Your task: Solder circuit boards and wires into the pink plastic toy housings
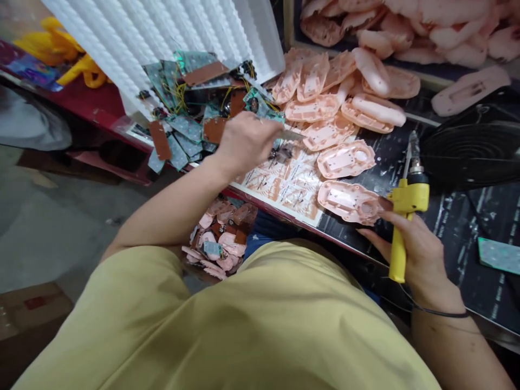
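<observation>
My left hand [242, 142] is closed at the edge of a heap of green circuit boards [190, 116] with yellow wires, gripping one board [260, 105] from it. My right hand [414, 246] is wrapped round the handle of a yellow soldering iron [404, 216], whose metal tip points up and away. Pink plastic shells [345, 160] lie open side up on the bench between the hands, the nearest one [349, 201] just left of the right hand's thumb.
A white ribbed foam tray [170, 32] leans behind the boards. More pink shells [406, 27] fill a bin at the back right. A black round fan [471, 146] sits right of the iron. A box of assembled pink parts [221, 238] stands below the bench edge. Another green board [498, 254] lies far right.
</observation>
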The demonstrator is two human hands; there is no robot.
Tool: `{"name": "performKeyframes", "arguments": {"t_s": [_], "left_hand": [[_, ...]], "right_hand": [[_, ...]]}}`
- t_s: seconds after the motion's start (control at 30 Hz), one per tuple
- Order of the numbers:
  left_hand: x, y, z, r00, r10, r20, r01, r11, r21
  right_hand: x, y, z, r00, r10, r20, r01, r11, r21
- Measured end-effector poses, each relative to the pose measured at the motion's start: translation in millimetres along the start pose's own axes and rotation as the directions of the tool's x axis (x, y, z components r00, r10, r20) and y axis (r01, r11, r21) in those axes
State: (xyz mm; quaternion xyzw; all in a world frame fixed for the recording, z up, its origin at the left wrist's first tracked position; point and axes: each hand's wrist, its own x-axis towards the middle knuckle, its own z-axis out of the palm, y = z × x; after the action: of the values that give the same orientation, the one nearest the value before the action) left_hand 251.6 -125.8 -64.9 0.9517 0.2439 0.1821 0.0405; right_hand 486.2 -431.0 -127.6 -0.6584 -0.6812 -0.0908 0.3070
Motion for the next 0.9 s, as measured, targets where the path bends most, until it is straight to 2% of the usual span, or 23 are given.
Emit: {"name": "performKeyframes", "arguments": {"t_s": [0.07,0.13,0.2,0.23,0.27,0.3,0.37,0.4,0.43,0.47,0.53,0.6,0.63,0.67,0.77,0.9], "left_hand": [[8,-2,-26.8,0.997,-0.049,-0.063,0.045,0.997,-0.065],[19,-1,-54.3,0.998,-0.049,-0.042,0.043,0.989,-0.141],[34,3,-75.1,0.994,0.039,0.105,-0.021,0.985,-0.169],[41,7,-80.9,0.968,0.110,0.225,-0.073,0.983,-0.168],[47,13,-83.0,0.913,0.188,0.362,-0.135,0.977,-0.166],[53,19,-81.1,0.833,0.256,0.491,-0.201,0.966,-0.163],[59,36,-67.5,0.670,0.355,0.652,-0.320,0.931,-0.179],[59,45,-57.5,0.630,0.392,0.670,-0.371,0.910,-0.183],[57,53,-46.7,0.622,0.439,0.648,-0.425,0.885,-0.192],[54,59,-36.5,0.634,0.483,0.604,-0.474,0.860,-0.190],[45,61,-20.6,0.724,0.492,0.482,-0.480,0.862,-0.159],[35,53,-12.6,0.857,0.359,0.370,-0.336,0.933,-0.127],[30,46,-10.9,0.908,0.256,0.331,-0.228,0.966,-0.123],[25,40,-9.8,0.937,0.160,0.311,-0.127,0.984,-0.124],[14,31,-5.2,0.942,0.013,0.336,0.026,0.994,-0.111],[15,55,10.7,0.951,-0.046,0.305,0.083,0.990,-0.111]], "right_hand": [[3,-1,2,1.000,-0.004,-0.004,0.004,1.000,0.008],[7,-3,2,1.000,-0.004,-0.009,0.004,1.000,0.009],[9,-6,1,1.000,0.000,-0.014,0.000,1.000,-0.009],[10,-8,0,1.000,0.003,-0.015,-0.003,1.000,-0.020],[10,-10,0,1.000,0.003,-0.015,-0.004,1.000,-0.024],[10,-12,-1,1.000,0.001,-0.013,-0.001,1.000,-0.023],[9,-18,0,1.000,-0.009,-0.008,0.009,1.000,-0.007],[9,-21,0,1.000,-0.016,-0.007,0.016,1.000,0.005],[10,-23,1,1.000,-0.019,-0.008,0.019,1.000,0.015],[10,-26,2,1.000,-0.019,-0.009,0.020,1.000,0.020],[12,-29,3,1.000,-0.019,-0.014,0.019,0.999,0.026],[13,-29,4,1.000,-0.017,-0.019,0.018,1.000,0.021],[14,-29,4,1.000,-0.020,-0.019,0.020,1.000,0.020],[15,-28,4,0.999,-0.025,-0.023,0.026,0.999,0.020],[16,-27,3,0.999,-0.042,-0.034,0.043,0.999,0.024],[16,-27,6,0.999,-0.030,-0.020,0.031,0.999,0.036]]}}
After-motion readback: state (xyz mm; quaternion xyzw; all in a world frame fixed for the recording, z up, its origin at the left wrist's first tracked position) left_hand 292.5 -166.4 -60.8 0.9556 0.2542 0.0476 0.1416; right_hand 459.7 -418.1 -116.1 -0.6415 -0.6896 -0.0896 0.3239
